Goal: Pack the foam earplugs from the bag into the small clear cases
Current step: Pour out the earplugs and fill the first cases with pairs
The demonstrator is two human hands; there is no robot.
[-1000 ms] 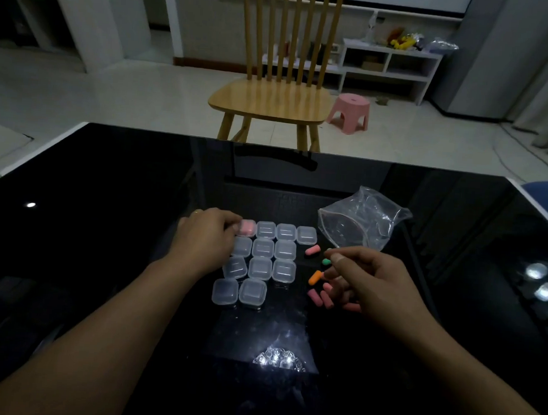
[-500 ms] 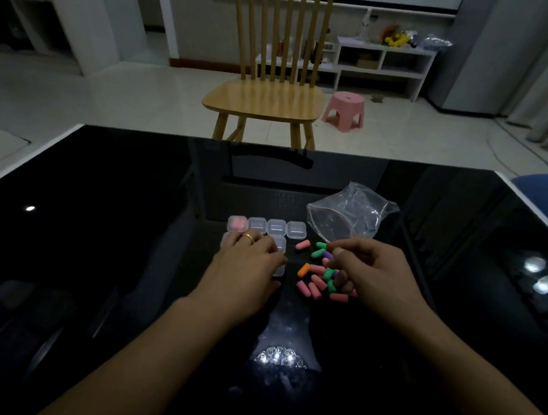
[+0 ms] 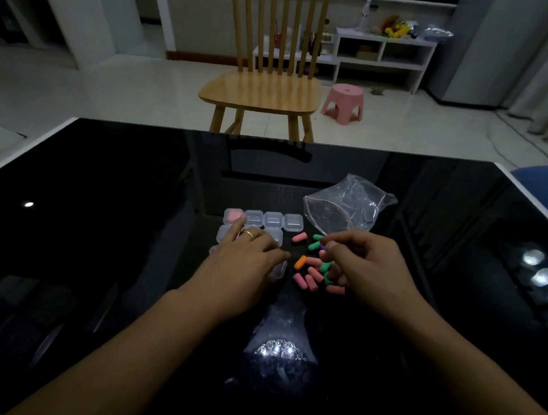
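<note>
Small clear cases (image 3: 273,220) lie in a grid on the black glass table (image 3: 102,227). The top-left case (image 3: 232,215) holds something pink. My left hand (image 3: 249,260), with a gold ring, lies over the lower rows and hides them; its index finger reaches toward the pink-filled case. Loose foam earplugs (image 3: 310,273), pink, green and orange, sit in a pile right of the cases. My right hand (image 3: 366,265) hovers over the pile, thumb and forefinger pinched on a small purple earplug (image 3: 323,247). The clear plastic bag (image 3: 347,209) lies crumpled behind the pile.
A wooden chair (image 3: 261,93) stands beyond the table's far edge, with a pink stool (image 3: 344,102) and a white shelf (image 3: 384,53) behind it. A blue seat (image 3: 546,190) shows at the right corner. Lamp reflections glare on the glass.
My left hand has moved from the pink-filled top-left case down and right over the lower rows. My right hand stays pinched above the earplug pile.
</note>
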